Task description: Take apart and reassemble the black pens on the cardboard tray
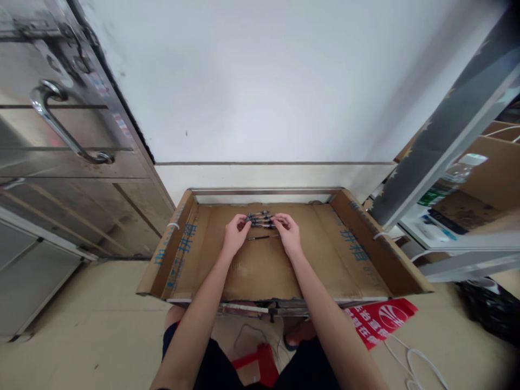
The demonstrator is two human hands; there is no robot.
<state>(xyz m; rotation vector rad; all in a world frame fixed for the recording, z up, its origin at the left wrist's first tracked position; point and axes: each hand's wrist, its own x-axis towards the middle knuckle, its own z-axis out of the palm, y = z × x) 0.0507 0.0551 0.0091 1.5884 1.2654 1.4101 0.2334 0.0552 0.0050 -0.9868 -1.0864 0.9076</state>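
The left hand (235, 234) and right hand (289, 234) pinch the pens (260, 220) at opposite ends, fingers curled nearly together; probably light, stiff and slick, they suit a mid-barrel hold.

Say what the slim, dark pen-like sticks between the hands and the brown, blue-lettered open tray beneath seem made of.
Pen-like sticks: probably glossy plastic, from their highlights, though too small to be sure. Tray: apparently matte cardboard, from its dull brown surface and rough front edge.
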